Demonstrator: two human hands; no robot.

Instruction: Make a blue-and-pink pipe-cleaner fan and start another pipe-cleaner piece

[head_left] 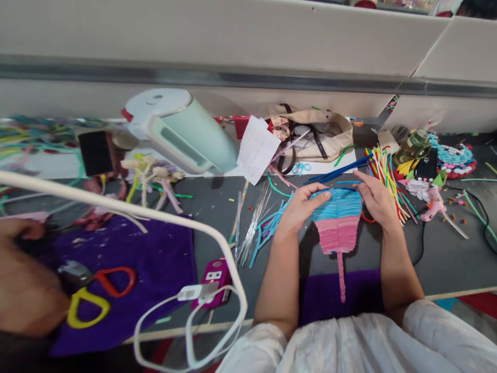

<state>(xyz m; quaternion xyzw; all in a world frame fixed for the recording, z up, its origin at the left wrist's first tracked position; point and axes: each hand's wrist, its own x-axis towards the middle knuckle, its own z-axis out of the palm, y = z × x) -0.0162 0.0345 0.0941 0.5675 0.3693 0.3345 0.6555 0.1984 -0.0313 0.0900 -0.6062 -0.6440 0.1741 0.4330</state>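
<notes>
A flat leaf-shaped piece made of pipe cleaners (337,223) is in front of me, blue at the top and pink below, with a pink wrapped stem hanging toward me. My left hand (303,207) grips its upper left edge between thumb and fingers. At the upper right corner, my right hand (376,202) has its fingers nearly straight and close together around the end of a dark blue pipe cleaner (347,188) that runs along the top edge. The right fingertips partly hide that end. Loose light blue pipe cleaners (267,228) lie left of my left forearm.
Multicoloured pipe cleaners (382,173) and a pink glue gun (434,204) lie right. A beige bag (334,132) and pale green appliance (190,132) stand behind. Left are a purple power strip (213,282), a white tube (116,199), scissors (97,290) and another person's arm (27,285).
</notes>
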